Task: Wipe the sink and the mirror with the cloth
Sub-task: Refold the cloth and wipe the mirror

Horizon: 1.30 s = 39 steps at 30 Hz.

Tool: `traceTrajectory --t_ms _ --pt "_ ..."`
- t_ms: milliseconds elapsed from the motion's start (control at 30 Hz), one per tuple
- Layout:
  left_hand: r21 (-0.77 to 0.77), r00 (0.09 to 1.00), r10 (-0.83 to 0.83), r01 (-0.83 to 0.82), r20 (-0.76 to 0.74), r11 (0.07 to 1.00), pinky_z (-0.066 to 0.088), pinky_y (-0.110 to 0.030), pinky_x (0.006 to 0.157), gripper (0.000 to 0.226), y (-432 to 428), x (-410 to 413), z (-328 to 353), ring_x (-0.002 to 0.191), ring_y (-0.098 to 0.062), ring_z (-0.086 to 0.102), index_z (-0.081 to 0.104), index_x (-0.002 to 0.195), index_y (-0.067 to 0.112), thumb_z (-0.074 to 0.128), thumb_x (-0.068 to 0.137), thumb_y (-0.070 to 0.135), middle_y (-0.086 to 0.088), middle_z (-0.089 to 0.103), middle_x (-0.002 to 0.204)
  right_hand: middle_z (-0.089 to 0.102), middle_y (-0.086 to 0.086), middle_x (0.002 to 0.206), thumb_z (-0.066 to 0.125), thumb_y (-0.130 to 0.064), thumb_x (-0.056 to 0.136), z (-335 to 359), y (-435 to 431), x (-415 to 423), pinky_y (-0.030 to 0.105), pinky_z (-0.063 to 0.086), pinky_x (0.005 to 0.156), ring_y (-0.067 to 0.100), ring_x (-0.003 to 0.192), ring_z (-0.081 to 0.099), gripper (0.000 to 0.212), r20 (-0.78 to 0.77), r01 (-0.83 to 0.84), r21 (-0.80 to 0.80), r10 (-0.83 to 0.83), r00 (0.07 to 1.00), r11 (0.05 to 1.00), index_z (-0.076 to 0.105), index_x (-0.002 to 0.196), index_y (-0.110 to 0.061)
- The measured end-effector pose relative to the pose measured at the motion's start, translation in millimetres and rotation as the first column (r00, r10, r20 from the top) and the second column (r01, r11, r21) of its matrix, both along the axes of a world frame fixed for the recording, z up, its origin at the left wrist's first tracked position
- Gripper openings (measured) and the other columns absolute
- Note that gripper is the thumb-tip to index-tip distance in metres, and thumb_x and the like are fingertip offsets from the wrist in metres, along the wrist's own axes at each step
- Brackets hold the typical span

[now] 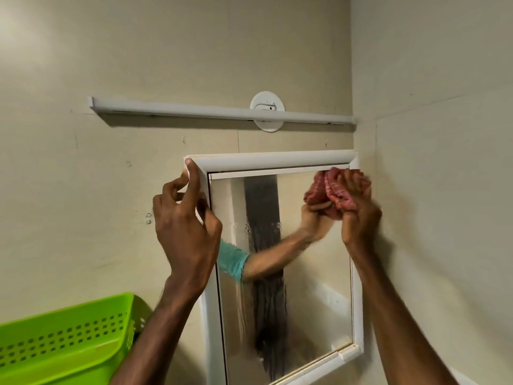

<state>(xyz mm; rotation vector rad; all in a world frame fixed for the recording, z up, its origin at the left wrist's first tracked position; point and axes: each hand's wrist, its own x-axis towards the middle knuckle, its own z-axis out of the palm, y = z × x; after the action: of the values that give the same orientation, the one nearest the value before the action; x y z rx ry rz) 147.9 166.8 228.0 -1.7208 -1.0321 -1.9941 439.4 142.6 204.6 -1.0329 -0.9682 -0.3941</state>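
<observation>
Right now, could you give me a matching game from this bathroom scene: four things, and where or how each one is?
Things: 1 cloth; 2 basket; 3 left hand; 4 white bar.
States: a bright green, lower left; b on the wall above the mirror; c bunched in the right hand; d holding the frame's top left corner.
Pairs: 1-c, 2-a, 3-d, 4-b.

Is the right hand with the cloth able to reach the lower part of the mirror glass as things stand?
Probably yes. Nothing stands before the mirror glass below the right hand and its cloth; the left hand grips only the frame at its upper left corner.
</observation>
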Motion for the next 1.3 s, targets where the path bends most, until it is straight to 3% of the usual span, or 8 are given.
traceTrajectory --t_ms 100,233,333,500,667,967,1133,1300 --pt "-0.007 1.000 0.020 -0.020 -0.007 1.000 0.031 -0.020 0.080 0.069 0.5 -0.1 0.1 0.101 -0.026 0.055 0.041 0.154 0.031 0.046 0.087 0.017 -0.005 0.061 0.121 0.055 0.003 0.153 0.052 0.011 0.094 -3.5 13.8 -60.1 0.033 0.039 0.124 0.000 0.143 0.049 0.050 -0.032 -0.113 0.080 0.116 0.993 0.990 0.062 0.140 -0.006" --pt "-0.007 0.999 -0.050 0.050 0.001 0.999 0.031 -0.020 0.080 0.071 2.7 -4.4 1.6 0.100 -0.027 0.056 0.043 0.153 0.034 0.048 0.084 0.015 -0.004 0.061 0.118 0.044 -0.008 0.163 0.056 -0.004 0.090 -18.3 14.1 -162.0 0.052 0.018 0.132 0.016 0.156 0.035 0.060 0.565 -0.153 0.007 0.123 0.816 0.988 0.057 0.148 -0.017" --pt "-0.023 0.991 -0.136 0.136 0.000 0.990 0.028 -0.015 0.081 0.074 3.1 -9.4 0.9 0.104 -0.027 0.055 0.043 0.153 0.033 0.038 0.080 0.020 -0.007 0.060 0.118 0.047 0.008 0.161 0.063 0.004 0.085 -13.2 14.1 -156.1 0.053 0.009 0.132 0.022 0.157 0.033 0.063 0.678 -0.159 -0.050 0.151 0.719 0.986 0.058 0.146 -0.011" --pt "-0.038 0.993 -0.093 0.091 -0.067 0.995 0.033 -0.021 0.084 0.069 0.0 -11.4 -1.8 0.114 -0.029 0.051 0.036 0.157 0.030 0.040 0.089 0.016 -0.011 0.057 0.129 0.063 0.014 0.143 0.058 -0.006 0.086 -12.5 -7.8 -62.7 0.047 0.051 0.114 0.024 0.138 0.058 0.044 0.177 -0.137 -0.004 0.136 0.975 0.991 0.071 0.128 -0.009" --pt "-0.049 0.996 0.005 -0.009 -0.087 0.999 0.025 -0.016 0.080 0.082 -2.1 -6.9 -2.4 0.114 -0.028 0.050 0.031 0.159 0.029 0.047 0.085 -0.004 -0.010 0.055 0.132 0.053 0.020 0.153 0.049 0.004 0.093 -26.6 -4.3 -64.3 0.064 0.038 0.119 0.038 0.149 0.044 0.048 -0.058 -0.042 0.004 0.042 0.997 0.999 0.060 0.140 0.000" --pt "-0.023 0.997 -0.073 0.072 -0.027 0.997 0.027 -0.013 0.092 0.078 -7.3 1.0 -18.4 0.108 -0.028 0.054 0.039 0.156 0.021 0.042 0.080 0.002 0.003 0.046 0.157 0.047 0.007 0.161 0.049 -0.014 0.095 -72.4 6.5 -152.5 0.055 0.016 0.131 0.023 0.156 0.035 0.053 0.704 -0.097 -0.126 0.158 0.693 0.987 0.054 0.148 -0.014" --pt "-0.048 0.993 -0.084 0.080 -0.088 0.996 0.024 -0.009 0.089 0.076 -0.8 -1.8 -34.6 0.109 -0.023 0.050 0.030 0.160 0.020 0.055 0.090 0.000 0.005 0.040 0.161 0.061 0.015 0.147 0.049 -0.010 0.094 -82.0 -11.8 -43.4 0.055 0.038 0.123 0.033 0.144 0.052 0.047 0.202 -0.023 -0.082 0.039 0.979 0.996 0.063 0.139 -0.007" --pt "-0.079 0.995 -0.079 0.075 -0.054 0.994 0.023 -0.008 0.087 0.088 -2.2 7.1 -35.5 0.110 -0.019 0.048 0.024 0.160 0.025 0.056 0.083 -0.003 0.004 0.044 0.159 0.058 0.010 0.147 0.053 -0.011 0.095 -82.5 -13.9 -35.7 0.058 0.039 0.121 0.034 0.142 0.052 0.043 -0.072 0.040 -0.029 -0.042 0.997 0.999 0.061 0.138 -0.006"
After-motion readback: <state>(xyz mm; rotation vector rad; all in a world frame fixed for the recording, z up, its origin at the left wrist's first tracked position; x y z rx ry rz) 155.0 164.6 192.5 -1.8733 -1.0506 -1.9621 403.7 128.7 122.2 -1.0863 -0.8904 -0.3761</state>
